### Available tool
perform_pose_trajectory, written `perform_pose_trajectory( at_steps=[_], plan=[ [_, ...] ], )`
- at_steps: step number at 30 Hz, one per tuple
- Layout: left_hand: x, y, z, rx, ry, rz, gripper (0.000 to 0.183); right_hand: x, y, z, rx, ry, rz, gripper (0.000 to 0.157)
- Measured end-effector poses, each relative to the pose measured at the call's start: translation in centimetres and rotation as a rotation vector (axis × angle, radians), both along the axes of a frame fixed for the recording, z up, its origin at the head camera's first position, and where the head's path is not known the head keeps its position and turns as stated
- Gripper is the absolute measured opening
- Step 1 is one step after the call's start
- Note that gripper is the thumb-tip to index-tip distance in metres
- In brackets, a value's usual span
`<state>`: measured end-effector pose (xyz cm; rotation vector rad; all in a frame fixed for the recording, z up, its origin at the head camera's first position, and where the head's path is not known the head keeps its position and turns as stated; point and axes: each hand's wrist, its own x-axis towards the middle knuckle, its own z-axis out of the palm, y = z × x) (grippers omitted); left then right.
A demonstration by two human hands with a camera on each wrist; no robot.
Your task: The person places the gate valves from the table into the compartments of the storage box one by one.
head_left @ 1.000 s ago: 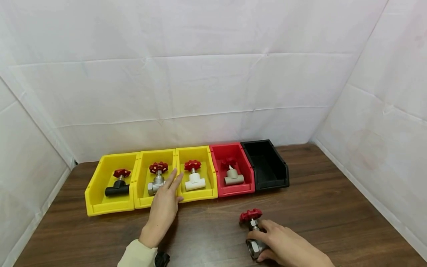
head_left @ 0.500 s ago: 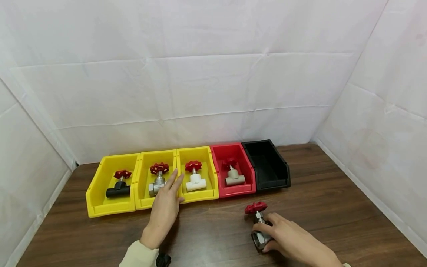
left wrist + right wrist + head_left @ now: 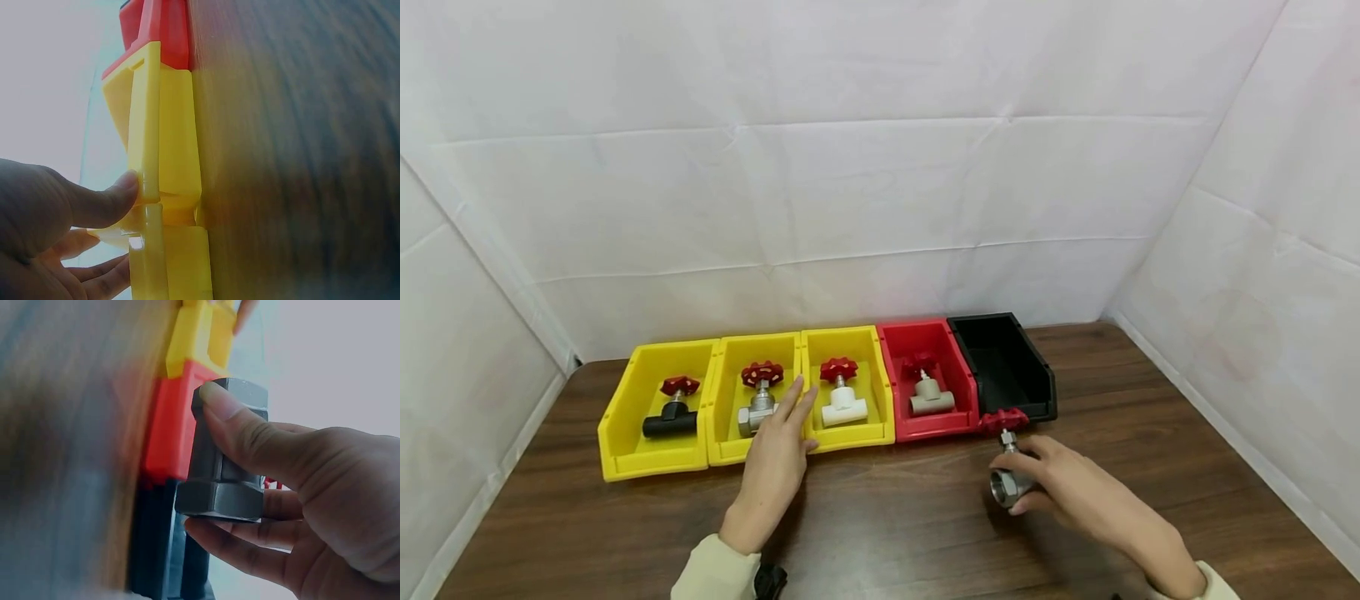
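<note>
My right hand (image 3: 1063, 483) grips a metal gate valve (image 3: 1011, 482) by its silver body, with thumb and fingers round it. The valve's red handwheel (image 3: 1004, 420) overlaps the front of the black bin (image 3: 1000, 367) in the head view. In the right wrist view the valve's hex-ended body (image 3: 226, 450) lies between thumb and fingers. My left hand (image 3: 775, 454) rests at the front of the two right-hand yellow bins, index and middle fingers extended over their shared wall. Its thumb (image 3: 125, 190) touches the front lip of a yellow bin (image 3: 147, 125).
The bins stand in a row on the wooden table (image 3: 880, 533). Yellow ones hold a black valve (image 3: 672, 417), a silver valve (image 3: 758, 408) and a white valve (image 3: 844, 407). A red bin (image 3: 964, 417) holds a beige valve (image 3: 931, 398). White sheeting (image 3: 880, 192) rises behind.
My right hand has carried the metal valve forward and to the right, from the table's near area up to the black bin's front. The left hand has stayed at the yellow bins.
</note>
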<state>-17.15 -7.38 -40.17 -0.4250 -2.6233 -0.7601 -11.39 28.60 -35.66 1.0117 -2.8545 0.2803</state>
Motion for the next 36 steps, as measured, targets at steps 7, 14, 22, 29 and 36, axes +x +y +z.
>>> perform_pose_trajectory(
  at_steps=[7,14,22,29,36],
  plan=[
    [0.0,-0.1,0.1,-0.015,-0.025,0.009,0.066,-2.1,1.1,1.1,0.026,-0.010,-0.014,0.047],
    [0.1,-0.2,0.0,-0.020,-0.022,0.011,0.066,-4.4,1.9,1.5,0.031,-0.022,-0.038,0.046],
    [-0.1,0.1,-0.1,-0.008,-0.016,0.011,0.066,-7.7,3.1,2.0,0.017,-0.015,-0.028,0.047],
    [-0.1,0.1,-0.2,-0.007,-0.014,0.013,0.065,-10.5,3.8,1.3,0.029,-0.035,-0.077,0.047],
    [-0.1,0.1,0.0,-0.010,-0.006,0.020,0.065,-12.5,3.4,0.8,0.046,-0.059,-0.080,0.048]
  ],
)
